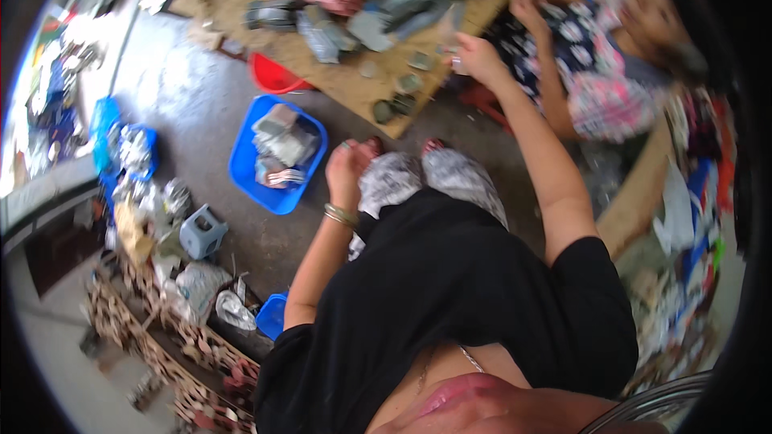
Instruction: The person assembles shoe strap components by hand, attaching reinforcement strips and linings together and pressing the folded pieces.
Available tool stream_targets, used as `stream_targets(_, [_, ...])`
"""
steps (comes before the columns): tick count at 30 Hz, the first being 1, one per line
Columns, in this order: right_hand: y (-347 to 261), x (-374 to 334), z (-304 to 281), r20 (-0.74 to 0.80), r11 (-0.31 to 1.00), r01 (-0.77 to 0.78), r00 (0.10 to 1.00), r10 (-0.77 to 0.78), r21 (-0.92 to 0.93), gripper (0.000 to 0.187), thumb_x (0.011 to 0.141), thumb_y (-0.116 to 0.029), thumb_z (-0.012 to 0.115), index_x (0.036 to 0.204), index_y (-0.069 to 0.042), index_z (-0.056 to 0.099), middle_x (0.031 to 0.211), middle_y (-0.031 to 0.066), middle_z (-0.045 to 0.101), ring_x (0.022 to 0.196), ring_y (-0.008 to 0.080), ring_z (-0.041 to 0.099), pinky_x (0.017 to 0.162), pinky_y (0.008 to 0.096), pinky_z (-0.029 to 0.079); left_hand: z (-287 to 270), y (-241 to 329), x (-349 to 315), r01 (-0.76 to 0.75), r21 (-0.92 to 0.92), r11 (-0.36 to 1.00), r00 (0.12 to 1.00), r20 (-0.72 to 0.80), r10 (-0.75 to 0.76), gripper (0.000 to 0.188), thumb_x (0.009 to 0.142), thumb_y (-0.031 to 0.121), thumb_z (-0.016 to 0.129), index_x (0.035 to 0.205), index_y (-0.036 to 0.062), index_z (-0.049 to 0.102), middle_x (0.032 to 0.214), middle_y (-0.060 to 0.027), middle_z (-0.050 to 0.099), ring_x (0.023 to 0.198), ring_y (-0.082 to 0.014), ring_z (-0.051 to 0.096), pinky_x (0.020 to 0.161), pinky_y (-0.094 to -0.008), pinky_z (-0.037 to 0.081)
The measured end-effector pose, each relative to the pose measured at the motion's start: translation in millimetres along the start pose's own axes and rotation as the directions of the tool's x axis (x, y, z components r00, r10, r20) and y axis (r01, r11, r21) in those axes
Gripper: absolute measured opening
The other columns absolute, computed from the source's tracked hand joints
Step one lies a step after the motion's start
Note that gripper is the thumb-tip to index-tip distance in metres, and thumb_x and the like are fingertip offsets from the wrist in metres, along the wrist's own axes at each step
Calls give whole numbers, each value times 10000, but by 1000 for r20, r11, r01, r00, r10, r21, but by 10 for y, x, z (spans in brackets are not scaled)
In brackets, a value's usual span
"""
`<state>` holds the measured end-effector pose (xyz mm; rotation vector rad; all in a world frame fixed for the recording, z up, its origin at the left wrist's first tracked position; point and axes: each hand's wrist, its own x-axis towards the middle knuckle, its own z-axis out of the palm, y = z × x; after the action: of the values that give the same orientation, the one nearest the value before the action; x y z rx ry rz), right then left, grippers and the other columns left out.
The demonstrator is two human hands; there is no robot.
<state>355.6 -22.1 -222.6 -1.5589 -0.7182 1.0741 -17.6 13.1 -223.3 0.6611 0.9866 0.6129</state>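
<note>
On the low wooden table (338,72), right hand (474,55) pinching a small pale piece (455,63); left hand (347,170) loosely curled, empty, beside blue tray (245,169) of grey packets (283,143).

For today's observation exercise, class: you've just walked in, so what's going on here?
A seated person reaches the right hand out to the edge of a low wooden board strewn with small grey pieces, apparently holding something small. The left hand rests near the knee, holding nothing. A blue tray of stacked pieces sits on the floor. Another person works across the board.
</note>
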Motion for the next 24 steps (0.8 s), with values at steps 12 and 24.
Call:
stream_targets(12, [1296,1101,-152,159,24,166,970,-184,-986,405,905,-80,410,1305,-45,457,1357,125,468,1234,276,457,982,435,372,-1014,-538,-809,272,512,815,931,-353,-89,293,967,237,488,964,-9,648,862,-84,685,734,-149,650,672,-273,521])
stream_targets(24, [749,-212,261,51,546,338,879,-473,-767,294,827,-59,549,1114,6,561,1169,198,558,1101,367,518,945,423,414,-1046,-511,-551,234,878,419,971,-190,-144,414,942,408,503,859,39,671,713,-55,645,669,-176,610,674,-336,482])
